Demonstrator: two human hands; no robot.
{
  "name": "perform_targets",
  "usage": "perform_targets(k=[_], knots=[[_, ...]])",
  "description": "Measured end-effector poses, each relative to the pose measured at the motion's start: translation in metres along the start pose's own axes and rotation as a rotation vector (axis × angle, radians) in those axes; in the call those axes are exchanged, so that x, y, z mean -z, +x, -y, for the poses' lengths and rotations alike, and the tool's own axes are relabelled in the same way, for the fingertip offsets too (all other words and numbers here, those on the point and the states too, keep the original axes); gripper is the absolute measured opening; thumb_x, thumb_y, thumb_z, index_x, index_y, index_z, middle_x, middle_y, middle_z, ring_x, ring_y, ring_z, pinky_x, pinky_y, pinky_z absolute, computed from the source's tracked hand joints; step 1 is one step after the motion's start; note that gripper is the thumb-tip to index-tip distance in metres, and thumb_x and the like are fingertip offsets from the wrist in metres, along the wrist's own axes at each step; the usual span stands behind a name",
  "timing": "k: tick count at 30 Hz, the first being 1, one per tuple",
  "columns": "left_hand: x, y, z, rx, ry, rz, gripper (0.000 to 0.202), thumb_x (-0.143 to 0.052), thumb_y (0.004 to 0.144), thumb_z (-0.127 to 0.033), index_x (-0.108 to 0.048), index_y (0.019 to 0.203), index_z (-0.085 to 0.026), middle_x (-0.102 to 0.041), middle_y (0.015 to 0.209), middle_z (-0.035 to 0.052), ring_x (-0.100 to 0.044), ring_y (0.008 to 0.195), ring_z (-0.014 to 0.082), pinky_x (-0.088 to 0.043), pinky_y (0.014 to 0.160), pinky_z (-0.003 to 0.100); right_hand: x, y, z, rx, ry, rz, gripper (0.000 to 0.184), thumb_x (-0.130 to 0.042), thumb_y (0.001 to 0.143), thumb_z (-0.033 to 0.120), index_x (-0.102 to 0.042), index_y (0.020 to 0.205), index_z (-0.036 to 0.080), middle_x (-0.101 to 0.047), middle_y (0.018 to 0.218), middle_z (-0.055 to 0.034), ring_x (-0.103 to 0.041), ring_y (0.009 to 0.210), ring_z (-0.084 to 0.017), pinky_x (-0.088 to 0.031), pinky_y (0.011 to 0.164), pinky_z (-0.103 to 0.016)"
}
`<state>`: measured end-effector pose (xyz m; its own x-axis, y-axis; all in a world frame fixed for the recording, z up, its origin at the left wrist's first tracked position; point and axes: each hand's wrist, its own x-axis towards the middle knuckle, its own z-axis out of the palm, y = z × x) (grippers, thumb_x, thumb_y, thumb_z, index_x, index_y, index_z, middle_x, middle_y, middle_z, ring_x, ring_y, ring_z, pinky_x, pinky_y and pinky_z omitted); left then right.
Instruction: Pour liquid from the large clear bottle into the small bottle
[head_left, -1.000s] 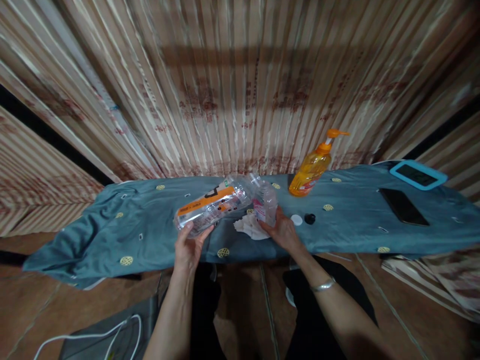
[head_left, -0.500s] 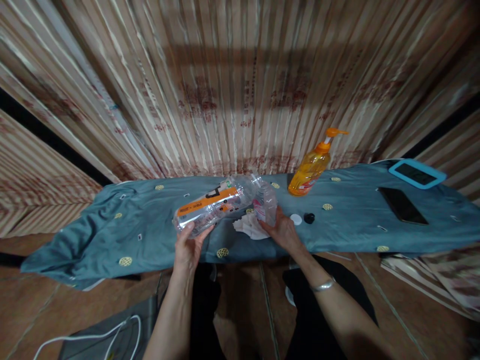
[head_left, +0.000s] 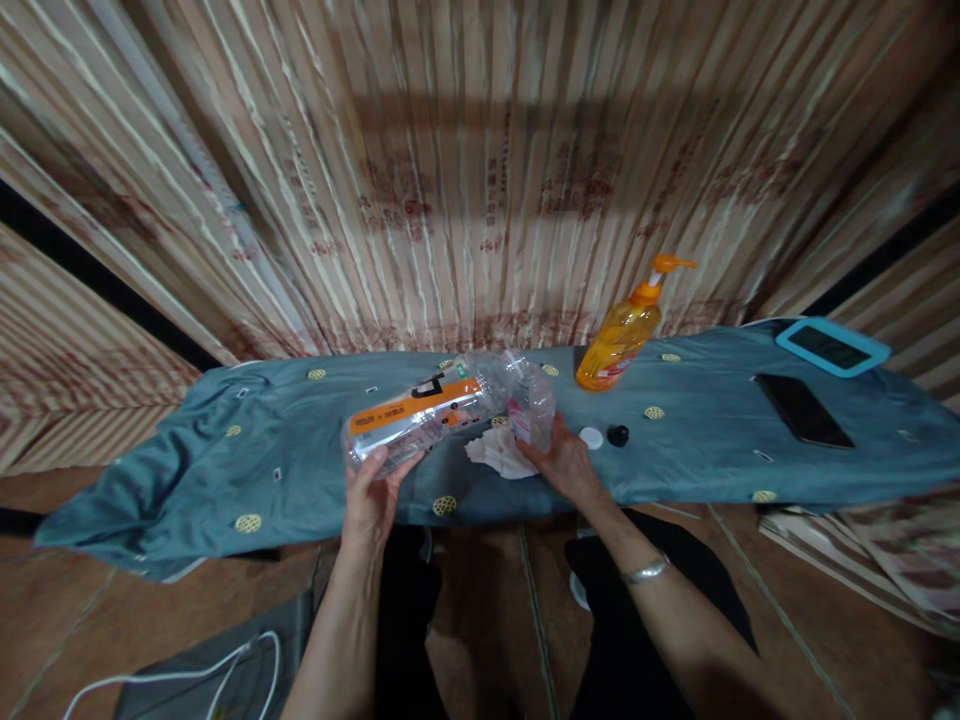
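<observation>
My left hand grips the base of a large clear plastic bottle with an orange label, tipped on its side so its neck meets the mouth of a small clear bottle. My right hand is wrapped round that small bottle, which stands upright on the blue-green cloth. A crumpled white tissue lies on the cloth just below the two bottles. A white cap and a black cap rest to the right of my right hand.
An orange pump bottle stands at the back of the cloth-covered surface. A black phone and a blue-framed device lie at the far right. A striped curtain hangs behind. A white cable lies on the floor at lower left.
The large bottle's base and my left hand have shifted slightly left and up. My right hand and the small bottle have barely moved.
</observation>
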<state>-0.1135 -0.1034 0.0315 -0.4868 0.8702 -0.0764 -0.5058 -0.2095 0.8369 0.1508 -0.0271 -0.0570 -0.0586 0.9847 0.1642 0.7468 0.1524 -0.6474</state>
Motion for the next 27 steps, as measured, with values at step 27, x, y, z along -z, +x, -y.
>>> perform_targets(k=[27], knots=[[-0.001,-0.001,-0.003,-0.032,0.014,-0.022,0.058,-0.091,0.051,-0.037,-0.073,0.103,-0.020,-0.078,0.099,0.0063,-0.074,0.093,0.0265,-0.066,0.072,0.036,0.005,0.002,0.007,0.123,0.283,-0.028,0.048,-0.061,0.092,0.047,-0.055,0.130,0.019,-0.059,0.125,-0.0097,-0.061,0.107,-0.021,-0.055,0.090,-0.044]])
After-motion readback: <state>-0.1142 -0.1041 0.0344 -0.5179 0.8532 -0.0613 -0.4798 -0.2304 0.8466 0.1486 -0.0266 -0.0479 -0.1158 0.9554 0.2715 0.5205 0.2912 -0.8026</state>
